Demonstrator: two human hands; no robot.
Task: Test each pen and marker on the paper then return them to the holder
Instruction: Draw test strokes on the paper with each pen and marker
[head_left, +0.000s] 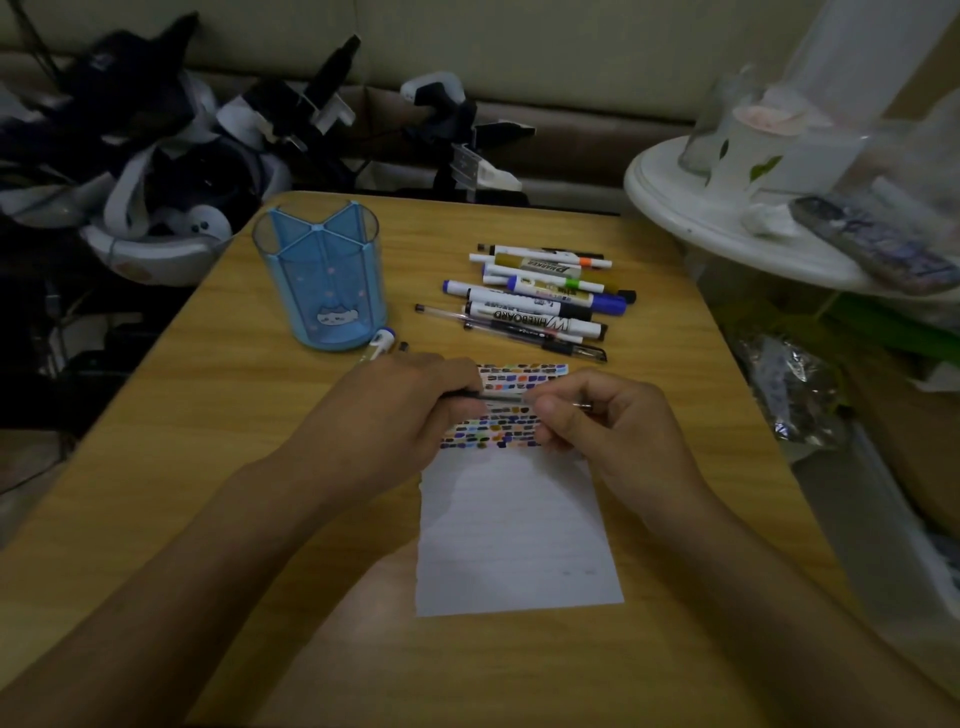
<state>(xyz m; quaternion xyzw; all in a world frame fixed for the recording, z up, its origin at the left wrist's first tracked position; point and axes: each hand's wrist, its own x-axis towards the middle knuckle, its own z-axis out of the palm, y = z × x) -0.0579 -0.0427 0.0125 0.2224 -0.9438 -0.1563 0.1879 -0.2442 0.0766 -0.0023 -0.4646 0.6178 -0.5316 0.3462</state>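
A clear pen with a dark cap (503, 397) lies level between my two hands, above the top of the lined paper (514, 535). My left hand (410, 410) grips its capped end and my right hand (597, 415) pinches its other end. The paper's upper part carries rows of coloured test marks (498, 431). A blue compartmented holder (324, 275) with a cat picture stands upright at the far left of the table. To its right lies a pile of several pens and markers (540, 296). One more pen (382, 344) lies just below the holder, partly hidden by my left hand.
The wooden table (208, 467) fills the view. Off its right edge are a white round stand (727, 218) with glassware and a remote, and crinkled bags (800, 395). Dark equipment and straps (156, 156) pile up behind and left of the table.
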